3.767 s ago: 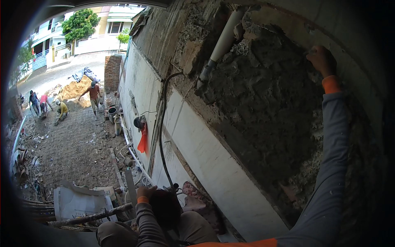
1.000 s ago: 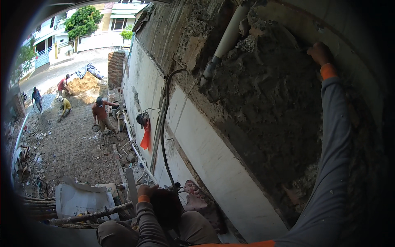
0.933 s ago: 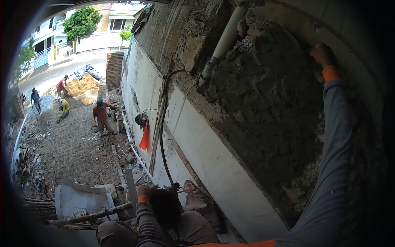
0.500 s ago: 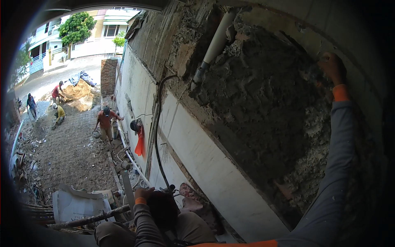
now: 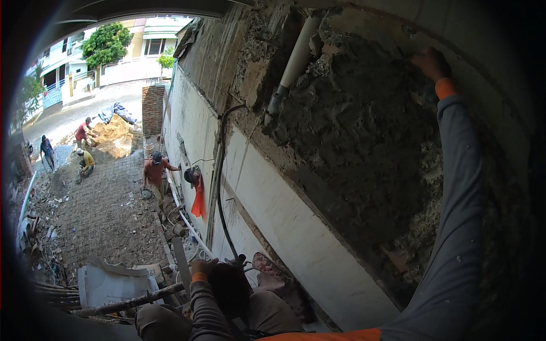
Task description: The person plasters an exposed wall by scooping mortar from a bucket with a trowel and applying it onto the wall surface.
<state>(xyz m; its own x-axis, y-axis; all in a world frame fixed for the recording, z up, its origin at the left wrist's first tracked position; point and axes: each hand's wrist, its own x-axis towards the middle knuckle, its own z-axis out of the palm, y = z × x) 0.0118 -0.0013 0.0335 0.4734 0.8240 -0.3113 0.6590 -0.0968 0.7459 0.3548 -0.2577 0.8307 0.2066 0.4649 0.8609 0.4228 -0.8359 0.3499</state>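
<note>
My right hand (image 5: 432,63) is closed in a fist at the upper edge of a patch of wet grey mortar (image 5: 364,131) on the wall to my right. Whatever it grips is too dark to make out. Low in the view, my left hand (image 5: 203,267) has its fingers curled at the edge of a dark rounded object (image 5: 228,291) in front of my knees. Its kind is unclear, and the hand's exact grip is hidden. A flat upright strip (image 5: 182,264) stands just left of that hand.
A grey-white pipe (image 5: 300,54) and a black hose (image 5: 219,165) run along the wall. Below, a person in a reddish shirt (image 5: 153,173) stands by the wall; several others work farther off. A pole (image 5: 128,302) and a white sack (image 5: 114,284) lie at lower left.
My right hand has moved left and up along the mortar's edge. My left hand stays by the dark object. The person below has shifted, and the view has tilted slightly.
</note>
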